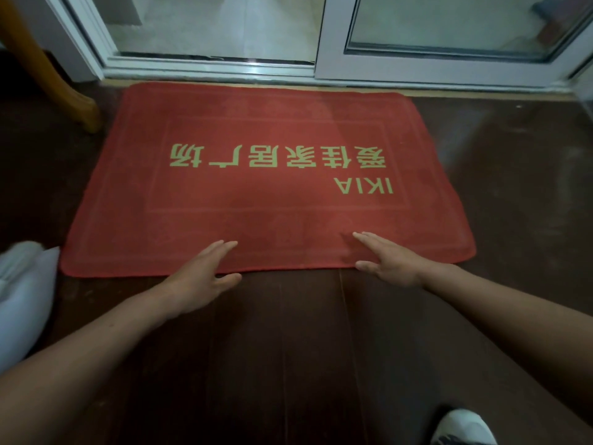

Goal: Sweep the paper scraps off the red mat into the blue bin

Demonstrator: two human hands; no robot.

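Both grips — left hand (pixel 199 277), right hand (pixel 390 263) — reach flat and empty onto the red mat (pixel 288 216).

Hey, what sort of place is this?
Probably the inside of a home, at a doorway: a red mat lies on a dark wood floor before a sliding glass door, with a wooden furniture leg nearby.

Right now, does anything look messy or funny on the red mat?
Nothing messy: the red mat lies flat with no scraps showing. Only its yellow lettering reads upside down from here, and no blue bin is in view.
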